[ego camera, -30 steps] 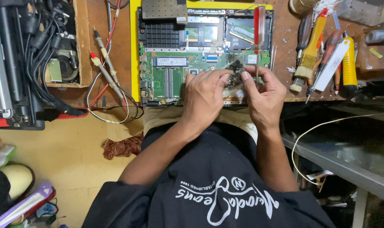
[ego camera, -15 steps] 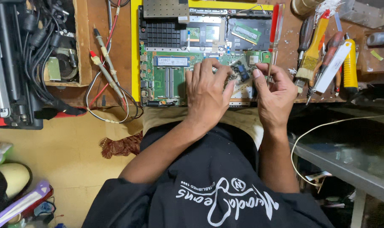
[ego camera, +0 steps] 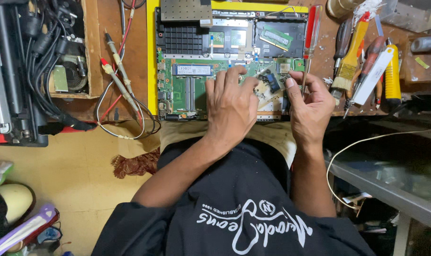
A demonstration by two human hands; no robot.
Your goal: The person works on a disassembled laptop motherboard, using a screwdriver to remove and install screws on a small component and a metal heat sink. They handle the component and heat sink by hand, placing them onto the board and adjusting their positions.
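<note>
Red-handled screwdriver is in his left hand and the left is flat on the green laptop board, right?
Not quite. The head view shows the red-handled screwdriver held by the right hand, its shaft running down between that hand's fingers. The left hand does lie on the green laptop board, fingertips beside a small pale part.

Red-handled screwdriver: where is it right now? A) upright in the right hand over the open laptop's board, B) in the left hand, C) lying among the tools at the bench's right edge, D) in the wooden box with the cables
A: the red-handled screwdriver stands upright gripped by the right hand over the green board, while the left hand rests on a small part beside it.
</note>
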